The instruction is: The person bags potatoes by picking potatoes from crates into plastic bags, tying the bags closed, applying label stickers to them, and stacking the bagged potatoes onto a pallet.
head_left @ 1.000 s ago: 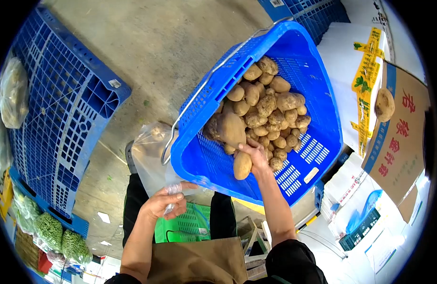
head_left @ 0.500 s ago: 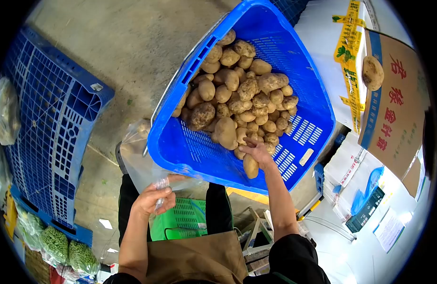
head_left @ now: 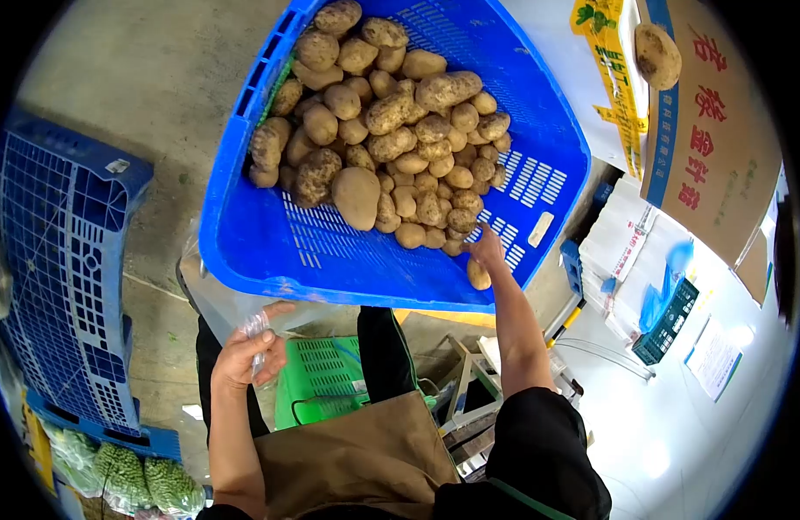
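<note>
A blue plastic crate in front of me holds a heap of potatoes, some smeared with soil. My right hand reaches into its near right corner, fingers curled beside the heap's lower edge. A single potato shows just below those fingers and appears to be held in them, partly covered by the hand. Outside the crate's near left side, my left hand is closed round the bunched neck of a clear plastic bag. The rest of that bag hangs between the crate and my legs.
Blue plastic pallets stand at the left, with bagged green vegetables below them. A green crate sits by my legs. At the right are a brown carton with one potato on it and white foam boxes.
The view has shifted, so the crate sits further up and left. My right hand, with the potato, has moved toward the crate's near right corner. My left hand keeps its grip on the bag.
</note>
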A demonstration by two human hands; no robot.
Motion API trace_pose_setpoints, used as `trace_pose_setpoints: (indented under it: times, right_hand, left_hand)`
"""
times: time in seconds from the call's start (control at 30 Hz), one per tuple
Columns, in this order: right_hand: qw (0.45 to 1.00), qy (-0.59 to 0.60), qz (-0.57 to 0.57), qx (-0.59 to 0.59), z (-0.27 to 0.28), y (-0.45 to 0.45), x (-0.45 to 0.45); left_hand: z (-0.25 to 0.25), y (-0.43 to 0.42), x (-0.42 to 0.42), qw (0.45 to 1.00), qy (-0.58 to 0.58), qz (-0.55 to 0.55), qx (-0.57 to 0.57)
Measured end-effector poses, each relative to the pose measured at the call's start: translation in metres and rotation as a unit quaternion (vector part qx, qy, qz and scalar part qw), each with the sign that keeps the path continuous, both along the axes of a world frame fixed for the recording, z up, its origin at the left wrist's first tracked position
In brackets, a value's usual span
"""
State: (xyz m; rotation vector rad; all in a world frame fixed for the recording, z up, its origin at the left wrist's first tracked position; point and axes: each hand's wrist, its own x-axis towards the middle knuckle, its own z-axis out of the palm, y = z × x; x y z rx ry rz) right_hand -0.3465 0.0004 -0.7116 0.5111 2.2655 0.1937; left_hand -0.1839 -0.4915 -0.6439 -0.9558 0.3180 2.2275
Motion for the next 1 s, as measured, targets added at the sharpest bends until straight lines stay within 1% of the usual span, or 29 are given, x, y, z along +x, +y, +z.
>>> trace_pose_setpoints:
  times: [0.1, 0.2, 0.23, 0.33, 0.37, 0.4, 0.47, 0.5, 0.57, 0.6, 0.63, 0.7, 0.73, 0.77, 0.87, 0.9, 1.0]
  right_hand:
    - [0.999, -0.008, -0.02, -0.027, -0.012, 0.004, -0.005]
    - [0.995, 0.02, -0.083, -0.042, -0.044, 0.026, 0.002]
    - [0.998, 0.058, -0.022, -0.022, -0.069, 0.049, 0.01]
    - [0.981, 0.03, -0.144, -0.124, -0.087, 0.07, 0.007]
    - [0.905, 0.077, -0.323, -0.265, -0.076, 0.063, 0.007]
    - [0.856, 0.094, -0.377, -0.341, -0.049, 0.043, -0.002]
    - [0.726, 0.127, -0.477, -0.479, 0.012, -0.003, -0.026]
    - [0.739, 0.14, -0.476, -0.456, 0.025, -0.005, -0.031]
    - [0.84, 0.123, -0.419, -0.322, 0.004, 0.036, -0.022]
    - [0.881, 0.112, -0.384, -0.251, -0.007, 0.053, -0.017]
    - [0.895, 0.08, -0.361, -0.247, -0.008, 0.057, -0.012]
    - [0.962, 0.02, -0.18, -0.203, -0.033, 0.074, -0.003]
    - [0.98, -0.011, -0.086, -0.179, -0.044, 0.08, 0.0]
    - [0.991, -0.029, -0.047, -0.12, -0.051, 0.071, 0.001]
    - [0.991, -0.131, -0.026, 0.015, -0.063, 0.031, -0.007]
    - [0.995, -0.089, 0.008, 0.049, -0.056, 0.007, -0.008]
    - [0.995, -0.083, 0.019, 0.057, -0.073, 0.02, -0.002]
  left_hand:
    - [-0.001, 0.005, -0.001, 1.0, -0.004, -0.004, -0.001]
    - [-0.004, 0.01, 0.0, 1.0, 0.001, -0.01, -0.004]
    - [-0.005, 0.011, 0.001, 1.0, 0.0, -0.013, -0.007]
    - [-0.008, 0.013, 0.002, 1.0, -0.008, -0.02, -0.013]
    - [-0.009, 0.015, 0.003, 1.0, -0.012, -0.022, -0.012]
    - [-0.01, 0.017, 0.003, 0.999, -0.014, -0.028, -0.014]
    - [-0.011, 0.019, 0.003, 0.999, -0.019, -0.046, -0.018]
    - [-0.01, 0.02, 0.005, 0.998, -0.024, -0.052, -0.023]
    - [-0.013, 0.023, 0.005, 0.998, -0.023, -0.058, -0.032]
    - [-0.013, 0.025, 0.003, 0.997, -0.02, -0.061, -0.039]
    - [-0.012, 0.027, 0.002, 0.997, -0.018, -0.065, -0.047]
    - [-0.012, 0.029, 0.002, 0.995, -0.019, -0.074, -0.058]
    - [-0.013, 0.03, 0.002, 0.995, -0.022, -0.079, -0.063]
    - [-0.013, 0.032, 0.003, 0.994, -0.025, -0.083, -0.067]
    - [-0.012, 0.038, 0.002, 0.99, -0.045, -0.095, -0.09]
    - [-0.014, 0.039, 0.002, 0.991, -0.045, -0.094, -0.085]
    - [-0.014, 0.035, 0.003, 0.991, -0.05, -0.096, -0.074]
